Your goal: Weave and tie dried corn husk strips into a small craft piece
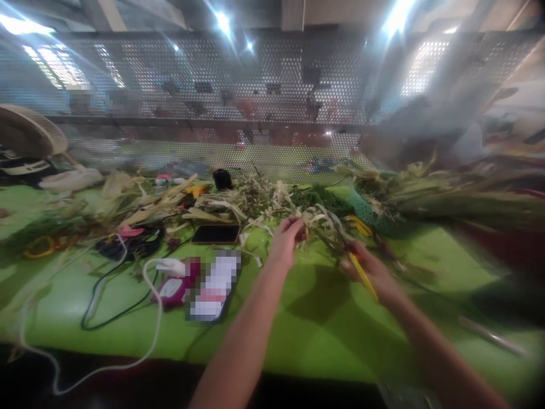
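My left hand (293,232) is closed in a pinch at the near edge of the plant pile, apparently on pale dry leaf strips (314,216); its fingertips are partly hidden. To its right, my right hand (369,268) wraps round a slim yellow-handled tool (363,277). A greyish length reaches forward from that hand towards the strips, but blur hides whether it is a blade. Dark green stems hang between the two hands, just above the green tabletop (315,329).
Left of my forearm lie a dark phone (216,234), a lit phone (217,287) and a magenta power bank (172,289) with a white cable. Dry husks (157,204) spread behind. A green basket (370,213) holds long leaves. A fan (32,133) stands far left, a perforated screen (264,85) behind.
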{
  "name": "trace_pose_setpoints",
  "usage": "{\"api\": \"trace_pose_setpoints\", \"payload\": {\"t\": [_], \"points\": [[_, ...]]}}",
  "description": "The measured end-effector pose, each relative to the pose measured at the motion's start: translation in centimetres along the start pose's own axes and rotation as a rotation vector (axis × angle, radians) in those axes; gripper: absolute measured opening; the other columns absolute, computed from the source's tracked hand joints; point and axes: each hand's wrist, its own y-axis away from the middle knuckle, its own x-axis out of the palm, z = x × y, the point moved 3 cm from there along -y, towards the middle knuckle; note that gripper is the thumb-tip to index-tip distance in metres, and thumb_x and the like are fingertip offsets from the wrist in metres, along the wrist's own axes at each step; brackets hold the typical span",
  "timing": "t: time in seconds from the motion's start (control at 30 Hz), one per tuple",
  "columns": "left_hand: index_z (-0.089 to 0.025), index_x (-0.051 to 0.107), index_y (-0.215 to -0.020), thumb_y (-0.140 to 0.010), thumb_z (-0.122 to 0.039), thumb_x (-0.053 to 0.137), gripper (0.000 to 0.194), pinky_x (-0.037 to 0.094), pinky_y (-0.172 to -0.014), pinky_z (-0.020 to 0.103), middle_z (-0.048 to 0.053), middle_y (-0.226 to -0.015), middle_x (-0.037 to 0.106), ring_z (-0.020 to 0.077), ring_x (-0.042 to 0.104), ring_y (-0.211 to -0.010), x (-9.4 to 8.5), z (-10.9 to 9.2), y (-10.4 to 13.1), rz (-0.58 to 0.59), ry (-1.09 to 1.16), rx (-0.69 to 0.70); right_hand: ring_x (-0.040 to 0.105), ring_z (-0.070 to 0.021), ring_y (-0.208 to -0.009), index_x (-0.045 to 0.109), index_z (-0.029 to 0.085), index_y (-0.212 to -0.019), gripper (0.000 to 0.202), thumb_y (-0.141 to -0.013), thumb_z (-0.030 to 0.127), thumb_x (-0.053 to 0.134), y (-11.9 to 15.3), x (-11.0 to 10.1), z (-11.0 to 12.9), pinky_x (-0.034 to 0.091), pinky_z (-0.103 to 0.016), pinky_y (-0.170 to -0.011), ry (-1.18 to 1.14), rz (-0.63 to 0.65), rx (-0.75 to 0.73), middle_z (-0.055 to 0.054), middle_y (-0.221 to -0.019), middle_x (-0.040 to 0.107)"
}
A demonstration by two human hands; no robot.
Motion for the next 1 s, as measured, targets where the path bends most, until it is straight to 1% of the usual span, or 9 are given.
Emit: {"api": "trace_pose_setpoints", "payload": {"t": [0.1, 0.2, 0.3, 0.43, 0.53, 0.63, 0.73, 0.9, 1.0], "points": [[-0.017, 0.061, -0.078, -0.054, -0.033, 0.084, 0.037, 0.044, -0.055, 0.019, -0.005, -0.065, 0.060, 0.0061, 0.056, -0.057, -0.1, -0.6, 0.0, -0.042, 0.023, 0.031, 0.062, -0.0230, -0.083, 0.059, 0.024, -0.108, 0.035, -0.087, 0.051, 0.056, -0.1, 0.2, -0.2, 0.049, -0.031, -0.068, 0.026, 0.036, -0.007, -0.003, -0.089, 0.065], [-0.017, 0.060, -0.076, -0.056, -0.034, 0.083, 0.035, 0.043, -0.054, 0.019, -0.005, -0.064, 0.058, 0.0058, 0.054, -0.056, -0.1, -0.9, 0.1, -0.035, 0.019, 0.071, 0.062, -0.0228, -0.083, 0.060, 0.023, -0.103, 0.034, -0.088, 0.053, 0.054, -0.1, 0.5, -0.4, 0.050, -0.032, -0.070, -0.010, 0.083, -0.011, -0.003, -0.088, 0.065], [-0.017, 0.061, -0.078, -0.061, -0.034, 0.080, 0.031, 0.043, -0.055, 0.019, -0.005, -0.063, 0.058, 0.0062, 0.053, -0.057, 0.2, -0.6, 0.4, 0.033, -0.028, 0.085, 0.061, -0.0229, -0.080, 0.062, 0.023, -0.100, 0.037, -0.087, 0.056, 0.054, 0.0, 0.7, -0.4, 0.051, -0.033, -0.068, -0.060, 0.059, 0.007, -0.003, -0.085, 0.064], [-0.017, 0.061, -0.077, -0.067, -0.032, 0.076, 0.023, 0.044, -0.057, 0.020, -0.004, -0.064, 0.058, 0.0069, 0.053, -0.057, 0.9, 0.2, 1.0, 0.129, -0.108, 0.046, 0.059, -0.0218, -0.074, 0.064, 0.024, -0.097, 0.039, -0.084, 0.060, 0.056, 0.0, 0.9, -0.3, 0.050, -0.031, -0.062, -0.120, 0.017, 0.048, -0.003, -0.078, 0.062], [-0.017, 0.060, -0.077, -0.066, -0.030, 0.074, 0.022, 0.045, -0.059, 0.022, -0.004, -0.064, 0.057, 0.0076, 0.053, -0.057, 1.4, 0.6, 1.4, 0.151, -0.125, 0.016, 0.057, -0.0203, -0.070, 0.065, 0.024, -0.098, 0.040, -0.083, 0.061, 0.057, 0.1, 1.1, -0.5, 0.049, -0.030, -0.058, -0.177, -0.012, 0.070, -0.002, -0.074, 0.059], [-0.017, 0.059, -0.077, -0.065, -0.028, 0.073, 0.021, 0.046, -0.059, 0.023, -0.005, -0.064, 0.056, 0.0079, 0.053, -0.057, 1.7, 0.6, 1.7, 0.150, -0.130, -0.004, 0.053, -0.0183, -0.063, 0.064, 0.024, -0.104, 0.043, -0.084, 0.062, 0.056, 0.2, 1.5, -0.6, 0.046, -0.028, -0.053, -0.241, -0.003, 0.106, 0.000, -0.065, 0.053], [-0.017, 0.058, -0.078, -0.063, -0.026, 0.073, 0.023, 0.047, -0.060, 0.024, -0.005, -0.066, 0.057, 0.0081, 0.054, -0.057, 1.8, 0.6, 1.9, 0.141, -0.129, -0.030, 0.049, -0.0163, -0.057, 0.063, 0.024, -0.106, 0.046, -0.083, 0.064, 0.057, 0.3, 1.6, -0.4, 0.042, -0.027, -0.048, -0.296, 0.006, 0.132, 0.002, -0.061, 0.048], [-0.017, 0.058, -0.080, -0.061, -0.027, 0.075, 0.028, 0.048, -0.060, 0.024, -0.005, -0.067, 0.058, 0.0084, 0.055, -0.057, 1.9, 0.7, 1.9, 0.131, -0.124, -0.036, 0.043, -0.0128, -0.052, 0.060, 0.023, -0.105, 0.049, -0.082, 0.066, 0.057, 0.6, 1.6, 0.5, 0.037, -0.025, -0.044, -0.337, 0.014, 0.159, 0.004, -0.061, 0.045], [-0.017, 0.057, -0.082, -0.061, -0.026, 0.074, 0.028, 0.049, -0.060, 0.024, -0.005, -0.067, 0.059, 0.0083, 0.055, -0.057, 1.9, 0.7, 1.9, 0.124, -0.131, -0.037, 0.041, -0.0114, -0.050, 0.059, 0.023, -0.106, 0.051, -0.082, 0.067, 0.056, 0.6, 1.8, 0.5, 0.035, -0.024, -0.043, -0.367, 0.006, 0.150, 0.004, -0.062, 0.044]]}}
